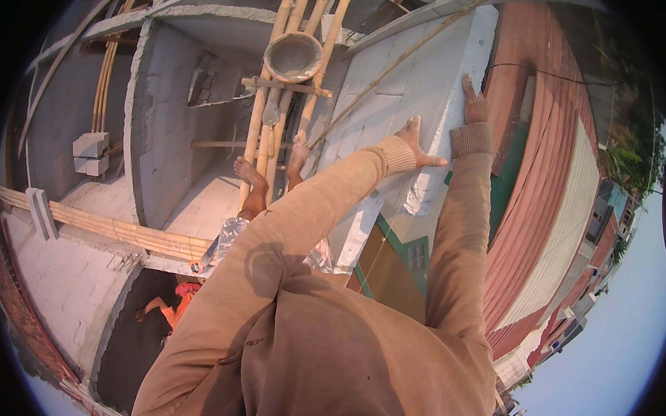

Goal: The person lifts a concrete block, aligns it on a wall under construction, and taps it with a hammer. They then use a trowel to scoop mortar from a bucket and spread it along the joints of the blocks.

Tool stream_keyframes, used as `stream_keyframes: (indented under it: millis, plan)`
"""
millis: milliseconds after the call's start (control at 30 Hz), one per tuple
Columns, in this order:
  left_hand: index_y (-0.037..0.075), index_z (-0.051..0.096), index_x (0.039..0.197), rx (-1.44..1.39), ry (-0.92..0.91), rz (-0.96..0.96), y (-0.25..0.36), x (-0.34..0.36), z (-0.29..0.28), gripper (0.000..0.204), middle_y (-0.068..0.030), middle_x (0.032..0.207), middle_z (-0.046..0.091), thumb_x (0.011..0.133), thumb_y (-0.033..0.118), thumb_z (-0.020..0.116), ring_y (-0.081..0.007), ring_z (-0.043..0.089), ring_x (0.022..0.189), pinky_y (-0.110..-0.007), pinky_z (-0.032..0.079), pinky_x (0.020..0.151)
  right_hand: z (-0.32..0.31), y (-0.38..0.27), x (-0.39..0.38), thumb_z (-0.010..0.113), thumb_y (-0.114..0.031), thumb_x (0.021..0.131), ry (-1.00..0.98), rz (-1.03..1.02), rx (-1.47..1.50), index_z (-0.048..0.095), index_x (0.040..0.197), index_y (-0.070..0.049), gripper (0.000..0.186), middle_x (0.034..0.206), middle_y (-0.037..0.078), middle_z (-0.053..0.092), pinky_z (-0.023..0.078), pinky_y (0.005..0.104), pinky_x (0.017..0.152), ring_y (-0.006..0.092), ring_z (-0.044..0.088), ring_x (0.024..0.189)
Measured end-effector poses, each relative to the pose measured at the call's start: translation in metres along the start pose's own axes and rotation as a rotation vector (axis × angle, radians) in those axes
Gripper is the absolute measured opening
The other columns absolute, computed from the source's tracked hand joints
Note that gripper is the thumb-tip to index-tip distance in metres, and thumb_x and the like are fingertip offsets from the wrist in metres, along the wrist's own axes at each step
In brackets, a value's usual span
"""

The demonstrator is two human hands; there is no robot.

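A pale grey block wall (pixel 376 89) rises in front of me, with a rough, speckled top edge (pixel 447 120). On its near face rests my left hand (pixel 414 143), open, with the thumb stretched out toward the top edge. My right hand (pixel 474 104) lies along the outer side of that edge, fingers extended and pointing away from me. The wall's top is between the two hands; whether they bear any of its weight I cannot tell. A broken-looking end (pixel 418 194) of the wall shows just below my left hand.
My bare feet stand on bamboo poles (pixel 256 148). A round mortar bowl (pixel 292 57) and a trowel (pixel 271 111) sit on them. A thin pole (pixel 408 55) slants across the wall. Red corrugated roofing (pixel 541 193) lies right. Another person (pixel 176 309) is below left, near stacked blocks (pixel 90 153).
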State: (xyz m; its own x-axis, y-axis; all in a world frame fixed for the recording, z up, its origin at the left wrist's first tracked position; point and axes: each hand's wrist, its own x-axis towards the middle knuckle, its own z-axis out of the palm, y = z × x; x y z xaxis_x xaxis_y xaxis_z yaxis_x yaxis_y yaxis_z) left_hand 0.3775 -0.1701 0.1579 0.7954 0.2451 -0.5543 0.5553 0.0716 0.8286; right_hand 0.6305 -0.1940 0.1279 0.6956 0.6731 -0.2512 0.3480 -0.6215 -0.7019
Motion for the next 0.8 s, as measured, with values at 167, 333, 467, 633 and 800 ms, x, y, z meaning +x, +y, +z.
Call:
stream_keyframes:
  millis: [167,333,467,633,800]
  plan:
    - [-0.002,0.008,0.156,0.005,0.028,-0.006,0.004,-0.006,0.004,0.128,-0.0302,0.157,0.025,0.071,0.061,0.079,-0.0406,0.032,0.144,-0.039,0.030,0.119,-0.004,-0.029,-0.018,0.053,-0.070,0.089,0.064,0.065,-0.082,0.056,0.131,0.011,0.091,0.131,0.027,0.060,0.041,0.0397,0.107,0.0360,0.056,0.125]
    - [-0.002,0.009,0.156,0.005,0.063,0.028,0.000,-0.007,0.010,0.126,-0.0281,0.158,0.026,0.072,0.060,0.078,-0.0396,0.033,0.144,-0.037,0.030,0.120,-0.006,-0.011,-0.011,0.059,-0.069,0.087,0.102,0.023,-0.188,0.052,0.132,0.014,0.095,0.130,0.031,0.059,0.041,0.0403,0.108,0.0393,0.056,0.124]
    - [-0.003,0.011,0.156,0.000,0.017,-0.001,-0.009,-0.002,0.009,0.125,-0.0281,0.158,0.025,0.072,0.062,0.078,-0.0388,0.031,0.145,-0.037,0.029,0.120,-0.001,-0.038,-0.023,0.057,-0.068,0.089,0.077,0.020,-0.143,0.053,0.132,0.013,0.091,0.129,0.029,0.060,0.040,0.0408,0.108,0.0394,0.056,0.125]
    - [-0.006,0.017,0.154,0.003,0.013,0.060,-0.012,0.005,0.009,0.124,-0.0280,0.158,0.025,0.072,0.065,0.076,-0.0373,0.031,0.146,-0.037,0.029,0.120,-0.004,-0.008,-0.011,0.056,-0.070,0.088,0.082,-0.049,-0.126,0.054,0.132,0.012,0.093,0.130,0.028,0.061,0.040,0.0418,0.109,0.0398,0.056,0.125]
    - [-0.007,0.022,0.153,-0.016,0.041,0.070,-0.011,0.002,0.005,0.123,-0.0274,0.158,0.026,0.070,0.065,0.077,-0.0359,0.031,0.146,-0.037,0.029,0.120,-0.003,-0.034,-0.022,0.054,-0.072,0.088,0.091,0.039,-0.143,0.053,0.133,0.012,0.095,0.132,0.027,0.059,0.039,0.0419,0.110,0.0403,0.054,0.127]
